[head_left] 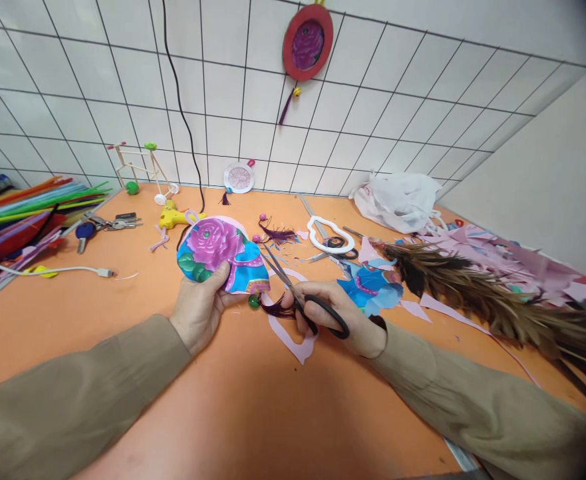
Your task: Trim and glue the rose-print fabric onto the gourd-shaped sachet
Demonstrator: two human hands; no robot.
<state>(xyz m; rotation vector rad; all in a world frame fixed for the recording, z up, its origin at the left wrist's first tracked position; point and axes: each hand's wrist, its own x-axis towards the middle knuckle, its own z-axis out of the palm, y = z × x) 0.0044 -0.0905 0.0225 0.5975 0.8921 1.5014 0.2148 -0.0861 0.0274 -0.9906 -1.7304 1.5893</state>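
My left hand (200,310) pinches a flower-printed piece (215,247), blue with a large purple rose, by its lower edge. A pink backing shows along its top edge, and a green bead (253,301) with a dark purple tassel (277,309) hangs at its lower right. Black-handled scissors (325,315) are in my right hand (345,313), my fingers through the loops. Their blades are parted slightly, with the tips close to the printed piece's right edge; whether they touch it I cannot tell. Under the scissors lies a pink paper offcut (293,340) on the table.
On the orange table (223,413) lie a white cloud-shaped frame (330,233) over other scissors, blue printed scraps (373,287), brown feathers (473,300) and a white plastic bag (397,200). At left are keys (107,227), a yellow glue gun (170,215), a white cable (47,270) and colourful pipe cleaners (33,200).
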